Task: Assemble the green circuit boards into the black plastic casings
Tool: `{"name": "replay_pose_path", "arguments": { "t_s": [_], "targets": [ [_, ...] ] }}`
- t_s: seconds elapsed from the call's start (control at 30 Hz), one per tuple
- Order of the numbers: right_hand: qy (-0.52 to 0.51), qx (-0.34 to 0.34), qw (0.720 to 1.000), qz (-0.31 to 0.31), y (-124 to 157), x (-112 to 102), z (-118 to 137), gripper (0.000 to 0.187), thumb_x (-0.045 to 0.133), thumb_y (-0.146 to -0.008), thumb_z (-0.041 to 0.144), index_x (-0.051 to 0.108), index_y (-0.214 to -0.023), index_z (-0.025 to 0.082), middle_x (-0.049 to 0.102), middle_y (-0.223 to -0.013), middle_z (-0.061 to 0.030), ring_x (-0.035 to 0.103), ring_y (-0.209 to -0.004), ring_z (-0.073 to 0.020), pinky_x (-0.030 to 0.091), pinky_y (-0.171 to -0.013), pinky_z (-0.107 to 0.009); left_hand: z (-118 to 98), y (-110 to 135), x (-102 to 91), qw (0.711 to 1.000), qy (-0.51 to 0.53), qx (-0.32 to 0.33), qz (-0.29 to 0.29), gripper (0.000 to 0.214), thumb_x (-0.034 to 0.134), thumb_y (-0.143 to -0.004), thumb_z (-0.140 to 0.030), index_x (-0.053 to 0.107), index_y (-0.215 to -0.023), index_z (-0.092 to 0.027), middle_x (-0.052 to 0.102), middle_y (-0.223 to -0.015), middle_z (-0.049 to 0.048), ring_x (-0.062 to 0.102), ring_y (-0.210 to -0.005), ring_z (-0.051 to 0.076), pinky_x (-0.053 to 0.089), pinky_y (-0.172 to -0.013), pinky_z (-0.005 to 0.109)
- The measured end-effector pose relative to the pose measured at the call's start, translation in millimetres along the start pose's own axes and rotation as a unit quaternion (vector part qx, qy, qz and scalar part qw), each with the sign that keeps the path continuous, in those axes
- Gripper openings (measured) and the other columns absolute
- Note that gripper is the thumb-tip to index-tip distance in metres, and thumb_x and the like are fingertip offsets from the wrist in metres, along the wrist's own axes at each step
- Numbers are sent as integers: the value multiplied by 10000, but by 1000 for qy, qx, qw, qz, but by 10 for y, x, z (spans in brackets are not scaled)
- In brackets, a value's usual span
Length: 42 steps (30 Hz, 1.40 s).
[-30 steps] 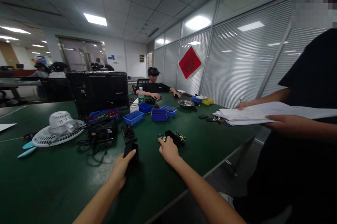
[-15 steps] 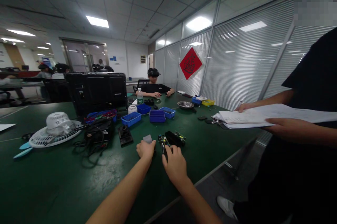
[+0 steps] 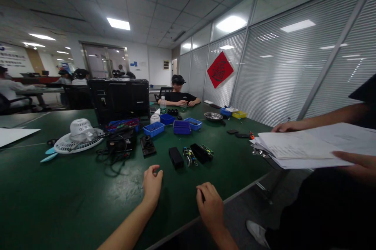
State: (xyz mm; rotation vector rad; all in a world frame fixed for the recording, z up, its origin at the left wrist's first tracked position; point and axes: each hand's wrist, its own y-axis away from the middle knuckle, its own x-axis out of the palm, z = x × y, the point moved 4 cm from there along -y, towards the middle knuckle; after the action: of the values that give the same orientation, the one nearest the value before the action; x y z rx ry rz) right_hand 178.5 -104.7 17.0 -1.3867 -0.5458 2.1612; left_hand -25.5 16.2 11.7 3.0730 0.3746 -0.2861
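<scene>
Since the earlier frame, both hands are drawn back toward the near side, and the black box is now left on the counter, released by the left hand. That hand is held half open, thumb parted from bent fingers, with nothing seen in its grip. The right hand is loosely curled, palm down; whether anything small is hidden beneath cannot be told. The box is set just left of the bare circuit parts, with the long black shell lying to their right. Because these are placed so close, the circuit parts could be bumped or bent if the box were pushed rightward. At the far right, flat black items might be brushed if the held papers were lowered or swung left.
</scene>
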Motion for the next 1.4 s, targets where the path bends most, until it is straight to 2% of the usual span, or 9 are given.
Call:
{"name": "replay_pose_path", "arguments": {
  "t_s": [0.07, 0.13, 0.37, 0.53, 0.63, 0.87, 1.13, 1.4],
  "targets": [
    [3, -2, 1000, -15, 5, 14, 17, 207, 388, -849, 188, 589, -801, 190, 560, -789, -56, 528, -757, -172, 388, -695, -291, 24, 38, -150, 998, -22, 57, -9, 211, 586, -651, -225, 584, -860, -195, 537, -888, 31, 530, -805, 179, 409, -784, 298],
    [6, -1, 1000, -28, 12, 33, 29, 207, 388, -849, 198, 588, -800, 194, 562, -786, -57, 530, -758, -177, 388, -696, -296, 41, 54, -218, 997, -27, 77, -6, 203, 568, -665, -226, 586, -864, -189, 538, -849, 21, 524, -753, 168, 415, -742, 285],
    [21, 23, 999, -14, -5, 67, 44, 219, 383, -853, 221, 595, -800, 196, 565, -796, -52, 532, -771, -167, 382, -709, -280, 53, 26, -182, 998, -21, 54, 22, 179, 552, -680, -235, 598, -848, -194, 545, -813, 7, 517, -726, 161, 399, -691, 268],
    [31, 98, 994, 46, -135, 94, 121, 231, 394, -842, 246, 605, -750, 225, 573, -776, -12, 548, -700, -126, 344, -598, -224, 77, -5, -178, 999, -5, 29, 35, 181, 566, -668, -233, 599, -844, -202, 539, -803, 4, 516, -712, 163, 392, -654, 262],
    [44, 116, 990, 73, -191, 120, 189, 232, 400, -836, 246, 599, -717, 231, 572, -758, 5, 540, -651, -106, 307, -564, -217, 86, -10, -188, 999, 29, -1, 39, 183, 578, -653, -223, 598, -833, -201, 535, -784, -1, 520, -698, 159, 400, -650, 259],
    [91, 108, 988, 62, -175, 69, 277, 227, 398, -836, 216, 587, -710, 217, 568, -763, 0, 530, -666, -100, 291, -584, -218, 73, 19, -201, 996, 69, -26, 52, 193, 578, -652, -243, 594, -839, -195, 521, -721, -11, 520, -655, 151, 410, -640, 263],
    [110, 126, 984, 55, -148, 51, 278, 258, 380, -853, 229, 604, -728, 207, 568, -764, 3, 521, -678, -87, 290, -601, -204, 107, 14, -161, 998, -10, 20, 64, 309, 515, -673, -366, 591, -902, -173, 536, -770, 7, 522, -638, 160, 406, -627, 296],
    [99, 113, 987, 60, -165, 81, 255, 270, 365, -860, 247, 601, -733, 215, 569, -776, 3, 537, -698, -95, 305, -606, -201, 120, -13, -168, 998, 20, 12, 52, 315, 536, -650, -377, 595, -882, -171, 537, -747, 6, 519, -626, 157, 400, -611, 288]
  ]
}}
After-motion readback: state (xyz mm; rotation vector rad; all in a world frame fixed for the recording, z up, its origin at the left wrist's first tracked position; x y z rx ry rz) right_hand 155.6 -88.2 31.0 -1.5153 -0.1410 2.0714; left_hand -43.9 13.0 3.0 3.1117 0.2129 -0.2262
